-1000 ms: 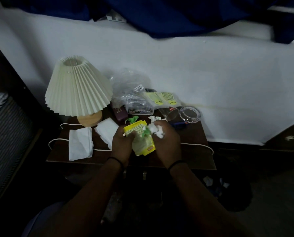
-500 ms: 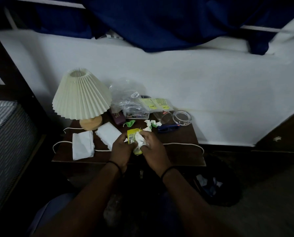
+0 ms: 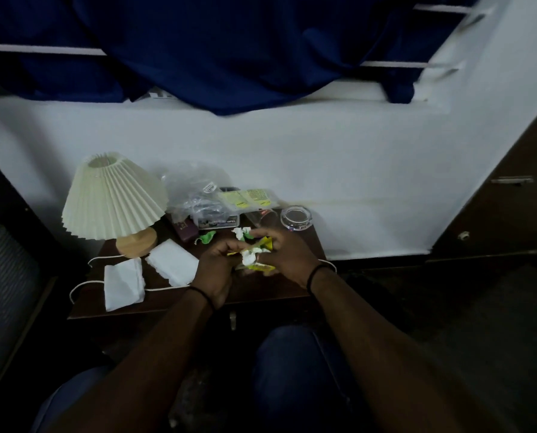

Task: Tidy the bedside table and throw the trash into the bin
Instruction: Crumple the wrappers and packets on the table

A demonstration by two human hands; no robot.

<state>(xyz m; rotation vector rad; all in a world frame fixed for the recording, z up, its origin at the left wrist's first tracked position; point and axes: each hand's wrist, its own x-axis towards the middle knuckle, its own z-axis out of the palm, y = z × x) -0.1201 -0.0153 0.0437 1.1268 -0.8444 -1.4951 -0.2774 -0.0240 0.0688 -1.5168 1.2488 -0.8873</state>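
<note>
Seen from above, two bare hands meet over the front of a dark wooden bedside table (image 3: pixel 254 295). The left hand (image 3: pixel 215 270) and the right hand (image 3: pixel 287 257) both curl their fingers around a crumpled yellow and green wrapper (image 3: pixel 262 245) with a wad of white tissue (image 3: pixel 250 256) bunched against it; the bundle is held just above the tabletop, between the two hands. Print on the wrapper is too creased to read. Another scrap of white and green paper (image 3: pixel 240 233) lies just behind the fingers, and a green scrap (image 3: pixel 205 237) sits left of it. Two folded white napkins (image 3: pixel 123 284) lie at the left, beside a lamp (image 3: pixel 114 195) with a pleated cream shade. At the back are a clear plastic bag (image 3: pixel 192 189), yellow labelled sachets (image 3: pixel 250 196) with illegible text, a card (image 3: pixel 218 220) reading "OPEL", and a glass ashtray (image 3: pixel 296 217).
</note>
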